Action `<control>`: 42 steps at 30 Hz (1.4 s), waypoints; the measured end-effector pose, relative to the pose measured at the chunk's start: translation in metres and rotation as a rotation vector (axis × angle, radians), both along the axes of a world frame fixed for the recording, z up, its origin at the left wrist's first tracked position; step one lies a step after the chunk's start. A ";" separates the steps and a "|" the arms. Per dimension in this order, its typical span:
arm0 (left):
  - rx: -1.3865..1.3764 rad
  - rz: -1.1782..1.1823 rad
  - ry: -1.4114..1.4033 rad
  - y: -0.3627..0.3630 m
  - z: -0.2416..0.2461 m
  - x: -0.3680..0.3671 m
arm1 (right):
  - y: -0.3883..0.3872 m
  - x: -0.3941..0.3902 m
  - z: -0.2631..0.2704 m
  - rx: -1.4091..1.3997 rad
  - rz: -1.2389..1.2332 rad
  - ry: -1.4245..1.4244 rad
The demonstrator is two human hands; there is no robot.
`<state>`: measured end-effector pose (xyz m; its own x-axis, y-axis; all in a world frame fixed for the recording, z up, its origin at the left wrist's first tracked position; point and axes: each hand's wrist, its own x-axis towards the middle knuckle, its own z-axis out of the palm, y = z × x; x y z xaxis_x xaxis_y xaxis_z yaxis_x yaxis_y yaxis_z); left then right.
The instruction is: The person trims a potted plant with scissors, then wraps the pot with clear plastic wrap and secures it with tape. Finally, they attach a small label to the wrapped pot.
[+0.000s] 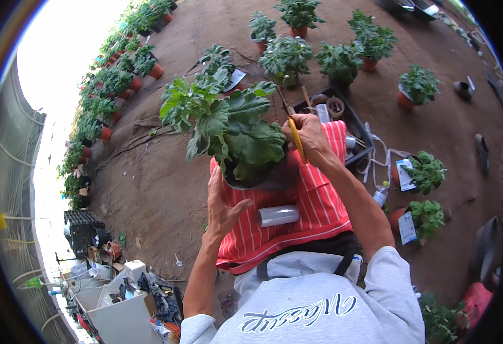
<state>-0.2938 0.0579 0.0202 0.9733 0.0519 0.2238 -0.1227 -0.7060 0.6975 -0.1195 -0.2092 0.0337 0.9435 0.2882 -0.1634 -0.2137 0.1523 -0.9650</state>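
A leafy plant in a dark pot (251, 185) stands before me over my lap, which a red striped apron (320, 202) covers. Broad green leaves (247, 146) hang over the rim and hide much of the pot. My right hand (310, 136) grips yellow-handled scissors (295, 139) at the plant's right, blades pointing away from me. At the pot's left side is my left hand (223, 213), thumb spread and fingers extended; whether the fingertips touch the pot is unclear. A roll of clear film (279, 216) lies on the apron between my arms.
A black tray (358, 122) with tape and tools sits beyond my right hand. Potted plants (286, 58) stand ahead, with more in a row (124, 79) at the left. Two tagged pots (425, 217) and a bottle (380, 194) are at the right. Cluttered boxes (120, 309) occupy the lower left.
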 end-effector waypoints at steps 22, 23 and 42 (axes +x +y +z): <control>-0.179 0.102 0.353 0.004 -0.001 0.004 | -0.171 -0.063 -0.314 -1.038 -0.235 0.271; -0.152 0.108 0.353 0.003 0.007 0.003 | -0.164 -0.065 -0.322 -1.047 -0.281 0.207; -0.103 0.152 0.269 0.052 -0.017 -0.041 | -0.190 -0.006 -0.375 -1.390 -0.497 0.160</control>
